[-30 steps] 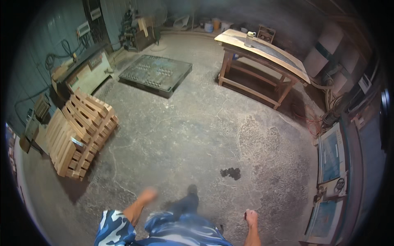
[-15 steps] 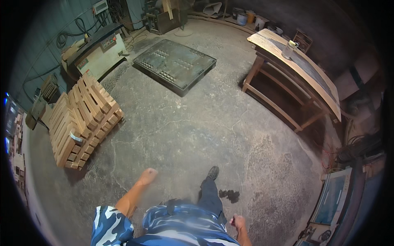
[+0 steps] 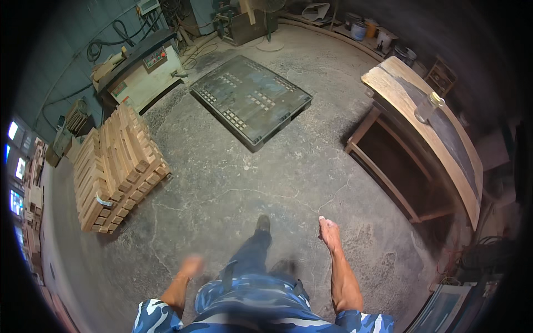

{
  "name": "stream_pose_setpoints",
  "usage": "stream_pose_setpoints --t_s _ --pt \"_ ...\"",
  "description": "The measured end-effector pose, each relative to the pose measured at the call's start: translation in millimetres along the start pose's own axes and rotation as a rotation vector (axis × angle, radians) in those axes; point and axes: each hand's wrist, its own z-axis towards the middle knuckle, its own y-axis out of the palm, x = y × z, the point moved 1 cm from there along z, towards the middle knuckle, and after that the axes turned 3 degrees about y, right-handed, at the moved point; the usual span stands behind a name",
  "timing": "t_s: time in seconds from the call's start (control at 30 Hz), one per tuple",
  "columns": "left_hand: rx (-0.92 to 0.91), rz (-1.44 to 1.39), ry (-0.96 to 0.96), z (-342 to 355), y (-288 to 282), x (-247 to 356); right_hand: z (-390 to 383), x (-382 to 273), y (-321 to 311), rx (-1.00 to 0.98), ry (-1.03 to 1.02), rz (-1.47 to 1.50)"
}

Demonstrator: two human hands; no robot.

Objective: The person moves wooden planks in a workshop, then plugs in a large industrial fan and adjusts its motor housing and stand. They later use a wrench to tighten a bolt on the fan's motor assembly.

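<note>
I am walking over a grey concrete floor (image 3: 266, 180), one dark-shod foot forward. My right hand (image 3: 330, 231) swings out in front of me with its fingers curled into a loose fist. Nothing shows in it. Low beside my body, my left hand (image 3: 191, 266) is smeared by motion, so its fingers cannot be read. Neither hand touches anything. Ahead lies a low, dark rectangular pallet (image 3: 255, 97) with rows of small openings. Stacked wooden slatted frames (image 3: 119, 166) stand to the left.
A wooden workbench (image 3: 438, 130) on the right carries a clear jar (image 3: 428, 106) with a yellowish lid. Far left stands a pale machine (image 3: 150, 75) with a control panel. Buckets (image 3: 358, 30) line the back. Framed panels (image 3: 444, 305) lean at lower right.
I have stepped forward, and the bench and pallet appear closer. My right hand has swung up and forward; my left hand has dropped back toward my body.
</note>
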Motion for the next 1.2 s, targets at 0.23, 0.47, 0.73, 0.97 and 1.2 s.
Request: stream_pose_setpoints --t_s 0.23,0.47,0.73,0.97,1.2 --pt "-0.043 0.278 0.018 220 -33 51 57 -6 -10 0.135 0.019 -0.223" --pt "0.006 -0.746 -0.356 456 -166 180 135 -66 -30 0.201 0.322 0.189" --pt "0.251 -0.747 -0.538 559 -233 259 397 -228 23 -0.115 0.141 0.222" --pt "0.641 -0.703 -0.129 528 -185 209 612 -416 59 -0.345 -0.046 0.134" --pt "0.429 -0.829 -0.087 580 -181 123 713 -483 109 -0.421 -0.065 0.024"
